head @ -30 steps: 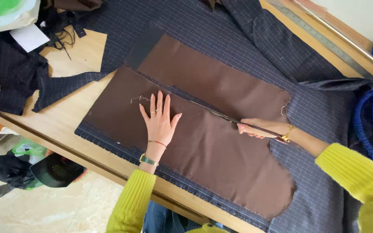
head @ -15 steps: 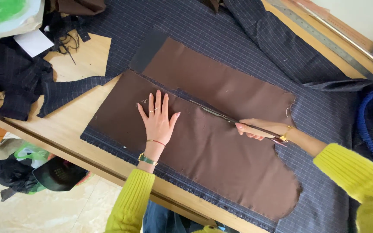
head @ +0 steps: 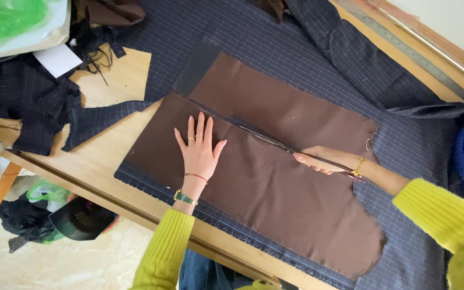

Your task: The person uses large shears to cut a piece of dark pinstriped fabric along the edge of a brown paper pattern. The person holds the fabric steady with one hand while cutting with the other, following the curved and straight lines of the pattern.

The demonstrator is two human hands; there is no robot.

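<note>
Over 1 s I see little change: left hand [head: 200, 147] stays spread flat on the brown fabric [head: 275, 198], right hand [head: 323, 159] stays closed on the long blade [head: 267, 140] along its fold, so the work sits mid-stroke.

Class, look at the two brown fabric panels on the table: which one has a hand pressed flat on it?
The near brown panel, with the rounded end: the left hand lies flat on it. The far panel has none.
</note>
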